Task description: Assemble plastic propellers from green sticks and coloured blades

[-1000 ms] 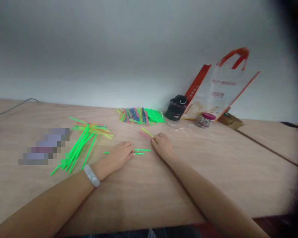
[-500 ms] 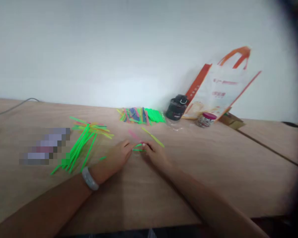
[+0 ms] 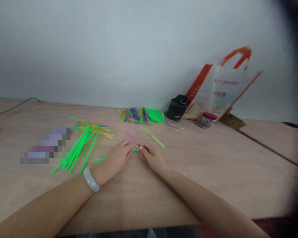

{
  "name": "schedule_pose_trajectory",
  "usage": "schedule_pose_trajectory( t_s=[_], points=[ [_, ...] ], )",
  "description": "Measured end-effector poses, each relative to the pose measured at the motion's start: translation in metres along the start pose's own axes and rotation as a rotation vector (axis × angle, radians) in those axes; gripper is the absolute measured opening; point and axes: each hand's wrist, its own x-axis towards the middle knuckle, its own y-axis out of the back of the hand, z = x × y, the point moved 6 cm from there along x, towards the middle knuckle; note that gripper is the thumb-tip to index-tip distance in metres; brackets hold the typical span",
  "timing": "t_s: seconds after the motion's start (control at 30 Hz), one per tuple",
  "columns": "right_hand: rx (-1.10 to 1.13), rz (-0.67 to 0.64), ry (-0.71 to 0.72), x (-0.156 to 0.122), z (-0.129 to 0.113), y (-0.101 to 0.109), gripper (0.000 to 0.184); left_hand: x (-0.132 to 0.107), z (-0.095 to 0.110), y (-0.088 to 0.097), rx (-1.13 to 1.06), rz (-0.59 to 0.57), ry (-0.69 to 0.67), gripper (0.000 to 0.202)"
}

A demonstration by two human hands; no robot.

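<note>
My left hand (image 3: pixel 116 155), with a pale bangle on its wrist, has its fingers closed at the middle of the table. A thin green stick (image 3: pixel 100 159) comes out from under it on the left. Facing it, my right hand (image 3: pixel 154 158) pinches a pink plastic propeller blade (image 3: pixel 130 137) near its inner end. Short green pieces (image 3: pixel 136 150) show between the two sets of fingertips; whether they join the pink blade is hidden. Just beyond the right hand lies a yellow propeller (image 3: pixel 153 137).
Left of my hands lie loose green sticks (image 3: pixel 80 148) and a pile of coloured propellers (image 3: pixel 94 128). A packet of propellers and sticks (image 3: pixel 141 115) lies by the wall. Right of it stand a black bottle (image 3: pixel 176 108), a red-lidded jar (image 3: pixel 207 120) and a white-orange bag (image 3: pixel 221 89). A blurred-out object (image 3: pixel 46 145) lies left.
My right hand has shifted slightly left, towards my left hand, and the pink blade has moved left with it. More of the green stick shows left of my left hand.
</note>
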Motion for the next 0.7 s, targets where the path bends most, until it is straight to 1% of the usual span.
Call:
schedule_pose_trajectory(
  t_s=[0.13, 0.23, 0.5, 0.7],
  points=[
    [0.004, -0.022, 0.013, -0.002, -0.003, -0.003, 0.029, 0.000, 0.000, 0.000, 0.037, -0.013, 0.029, 0.021],
    [-0.010, -0.036, 0.054, -0.004, -0.006, -0.004, 0.031, 0.000, 0.000, 0.000, 0.043, -0.005, 0.030, 0.023],
    [-0.083, -0.073, 0.163, -0.007, -0.017, -0.005, 0.031, -0.002, -0.002, -0.002, 0.061, -0.033, 0.055, 0.025],
    [-0.084, -0.085, 0.134, -0.008, -0.017, -0.005, 0.031, -0.002, -0.002, 0.000, 0.043, -0.029, 0.065, 0.027]
  ],
)
